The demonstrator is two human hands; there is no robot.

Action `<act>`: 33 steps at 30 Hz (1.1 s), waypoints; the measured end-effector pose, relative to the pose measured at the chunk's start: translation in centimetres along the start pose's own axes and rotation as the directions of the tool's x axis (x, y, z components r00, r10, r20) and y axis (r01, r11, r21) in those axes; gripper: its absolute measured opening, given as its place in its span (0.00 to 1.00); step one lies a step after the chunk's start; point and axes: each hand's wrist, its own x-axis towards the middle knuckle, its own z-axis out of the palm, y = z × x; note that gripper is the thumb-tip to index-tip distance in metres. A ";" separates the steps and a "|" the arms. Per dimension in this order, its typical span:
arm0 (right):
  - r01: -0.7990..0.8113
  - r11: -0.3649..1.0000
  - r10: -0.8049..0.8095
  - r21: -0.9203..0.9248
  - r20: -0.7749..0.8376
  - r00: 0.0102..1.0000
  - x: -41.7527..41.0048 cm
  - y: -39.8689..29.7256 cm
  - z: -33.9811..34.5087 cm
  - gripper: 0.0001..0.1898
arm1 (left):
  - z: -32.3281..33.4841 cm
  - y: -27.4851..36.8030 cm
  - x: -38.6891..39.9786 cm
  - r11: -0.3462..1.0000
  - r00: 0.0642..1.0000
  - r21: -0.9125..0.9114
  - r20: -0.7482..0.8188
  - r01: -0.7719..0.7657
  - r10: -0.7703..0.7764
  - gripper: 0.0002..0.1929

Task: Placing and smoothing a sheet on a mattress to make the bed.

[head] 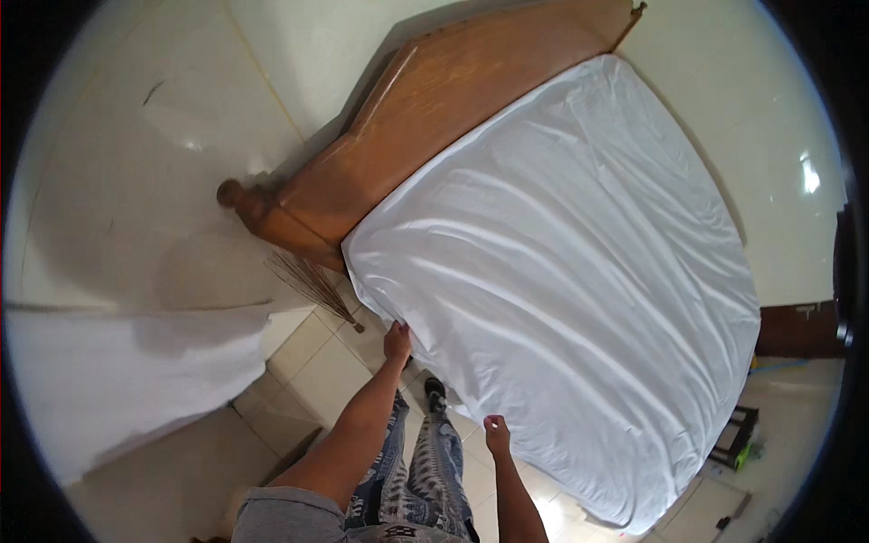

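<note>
A white sheet (543, 271) covers a mattress on a bed with a brown wooden headboard (434, 102). Long wrinkles run across the sheet. My left hand (398, 339) grips the sheet's near edge, a little below the corner by the headboard. Lower along the same side, my right hand (497, 431) is at the sheet's hanging edge with fingers curled; a bit of white shows at the fingertips, probably pinched cloth.
A stick broom (319, 288) leans beside the headboard post. White cloth (136, 380) hangs at the left over the tiled floor (333, 380). A dark frame-like object (734, 434) stands beyond the bed at the lower right. Walls border the headboard and far side.
</note>
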 end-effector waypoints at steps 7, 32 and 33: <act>-0.143 0.989 0.146 0.040 -0.072 0.987 0.1 0.6 4.8 0.15 | -12.5 -2.1 1.0 0.778 0.868 0.386 0.268 -0.495 0.419 0.10; -0.415 -0.005 0.564 0.910 0.345 0.750 5.1 -1.4 10.0 0.19 | -14.2 1.8 14.5 0.882 0.941 0.337 0.032 -0.328 0.338 0.19; -0.357 -0.053 0.553 0.932 0.325 0.767 4.8 0.6 9.7 0.17 | -13.6 2.7 13.9 0.877 0.948 0.367 0.053 -0.310 0.313 0.19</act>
